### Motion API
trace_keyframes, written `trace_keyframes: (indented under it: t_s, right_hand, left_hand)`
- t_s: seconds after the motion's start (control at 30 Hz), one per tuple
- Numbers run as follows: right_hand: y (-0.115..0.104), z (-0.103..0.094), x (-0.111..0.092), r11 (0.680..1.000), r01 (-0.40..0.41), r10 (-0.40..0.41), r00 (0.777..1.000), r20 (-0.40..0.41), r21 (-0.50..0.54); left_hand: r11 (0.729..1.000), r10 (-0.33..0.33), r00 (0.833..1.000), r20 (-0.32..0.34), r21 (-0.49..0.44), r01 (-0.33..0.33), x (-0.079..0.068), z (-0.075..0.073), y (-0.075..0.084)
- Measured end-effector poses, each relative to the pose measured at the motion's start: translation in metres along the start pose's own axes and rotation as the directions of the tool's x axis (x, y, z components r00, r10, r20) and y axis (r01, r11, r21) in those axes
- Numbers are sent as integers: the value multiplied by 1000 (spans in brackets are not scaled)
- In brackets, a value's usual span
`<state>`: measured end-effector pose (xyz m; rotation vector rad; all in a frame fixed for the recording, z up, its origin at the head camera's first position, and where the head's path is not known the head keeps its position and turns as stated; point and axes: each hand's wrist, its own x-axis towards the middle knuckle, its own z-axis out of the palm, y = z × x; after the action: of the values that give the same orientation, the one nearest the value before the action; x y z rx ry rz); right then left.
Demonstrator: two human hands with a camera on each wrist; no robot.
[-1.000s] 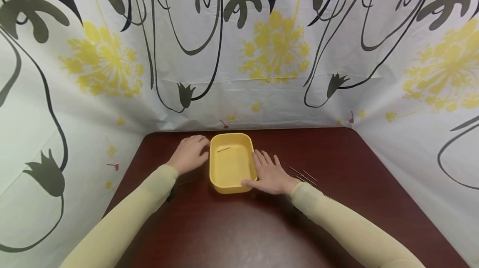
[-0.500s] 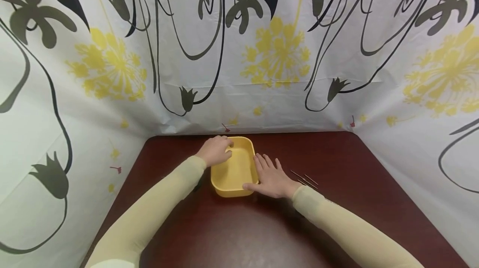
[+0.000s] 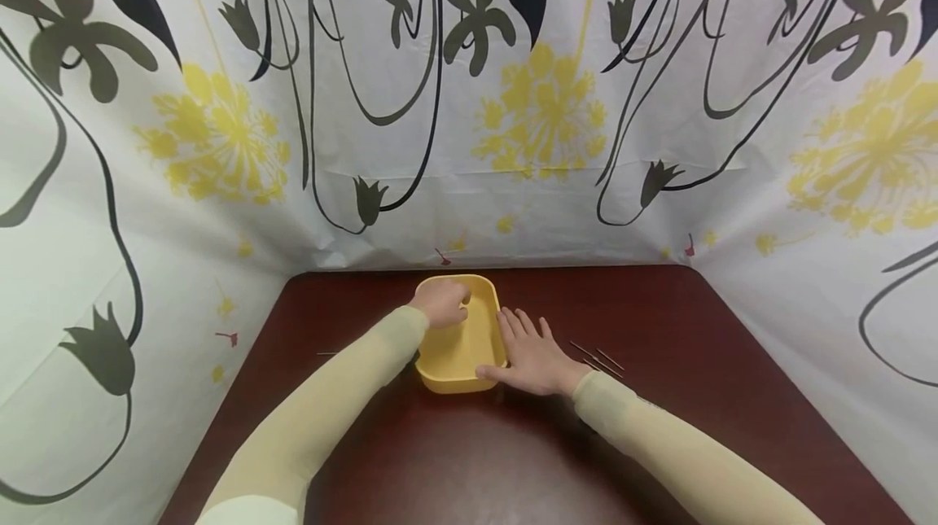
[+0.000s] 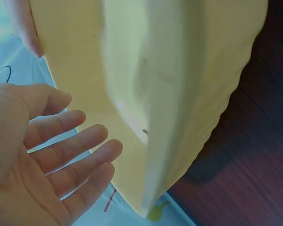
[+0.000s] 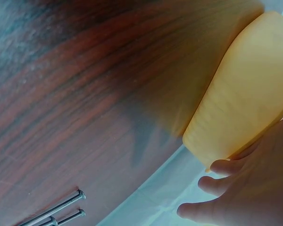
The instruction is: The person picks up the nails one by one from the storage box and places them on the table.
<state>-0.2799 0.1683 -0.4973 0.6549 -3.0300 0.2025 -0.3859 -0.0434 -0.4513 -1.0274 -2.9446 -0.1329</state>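
A yellow rectangular plastic tray stands near the back of the dark wooden table. My left hand reaches over its left side into the far part. In the left wrist view, the left hand's fingers are loosely bent, with nothing seen between them. A small dark tip, perhaps a nail, shows inside the tray. My right hand rests along the tray's right side, fingers extended and thumb over the near right corner; several of its fingers show in the right wrist view.
Several long thin metal nails lie on the table right of the right hand; their heads show in the right wrist view. Another thin piece lies left of the tray. A patterned cloth hangs behind the table.
My left hand has moved right, from beside the tray to over and into its far part. It now covers the spot where a nail lay. The right hand stays against the tray.
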Motion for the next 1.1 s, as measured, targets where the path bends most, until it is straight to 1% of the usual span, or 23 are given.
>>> trace_keyframes:
  t_s: [0.13, 0.23, 0.37, 0.5, 0.7, 0.83, 0.93, 1.03, 1.1]
  right_hand:
    - [-1, 2, -1, 1000, -4, 4, 1000, 8, 19]
    - [-1, 3, -2, 1000, -5, 5, 1000, 6, 26]
    - [-1, 4, -2, 1000, -6, 6, 1000, -3, 25]
    - [0, 4, -3, 1000, -6, 7, 1000, -9, 19]
    - [0, 1, -5, 1000, -2, 2, 1000, -17, 27]
    - [-1, 1, -3, 1000, -1, 2, 1000, -27, 26]
    - [-1, 1, -1, 1000, -2, 3, 1000, -30, 28]
    - [-2, 2, 0, 999, 0, 1, 999, -35, 36]
    - [-2, 3, 0, 999, -2, 3, 999, -36, 39]
  left_hand:
    - [999, -33, 999, 14, -16, 34, 3, 4, 2]
    - [999, -32, 999, 14, -16, 32, 5, 8, 2]
    - [999, -45, 999, -5, 17, 45, 7, 11, 2]
    - [996, -82, 997, -1, 35, 82, 9, 14, -1]
    - [992, -120, 993, 23, 48, 119, 14, 21, -9]
    - [990, -138, 990, 17, 24, 137, 13, 25, -17]
    - [985, -170, 985, 20, 13, 170, 14, 28, -22]
    - [982, -190, 982, 16, 15, 189, 16, 31, -26]
    - [982, -190, 982, 8, 25, 190, 18, 35, -28]
